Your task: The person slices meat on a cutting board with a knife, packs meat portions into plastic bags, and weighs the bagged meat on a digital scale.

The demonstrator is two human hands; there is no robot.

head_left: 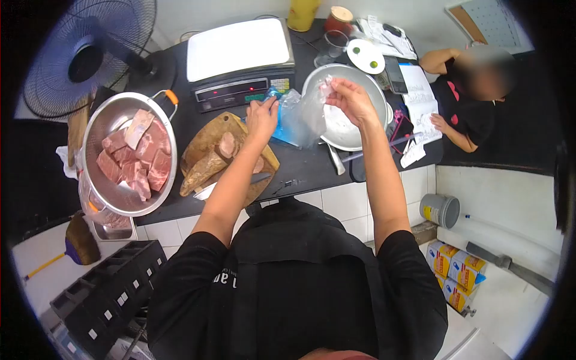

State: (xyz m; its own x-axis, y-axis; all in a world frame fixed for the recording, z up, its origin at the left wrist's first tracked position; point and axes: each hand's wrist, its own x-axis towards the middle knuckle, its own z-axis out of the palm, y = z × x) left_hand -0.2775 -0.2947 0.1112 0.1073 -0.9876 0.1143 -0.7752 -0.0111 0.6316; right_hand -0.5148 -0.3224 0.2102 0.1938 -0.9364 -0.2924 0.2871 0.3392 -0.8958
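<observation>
My right hand (353,103) pinches the top of a clear plastic bag (310,114), lifting it beside a large metal bowl (373,90). My left hand (262,122) is closed at a blue plastic bag (284,127), just in front of the digital scale (240,57). Below my left forearm is a wooden cutting board (201,133) with a long brown root-like piece (207,171) and cut chunks on it. A knife blade (206,192) shows partly from under my arm.
On the left stands a colander (90,144) of raw meat chunks (138,156), near a fan (87,63). A knife handle (336,161) lies by the bowl. At right, a person (471,90) sits by an open notebook (418,96) and a phone (394,75).
</observation>
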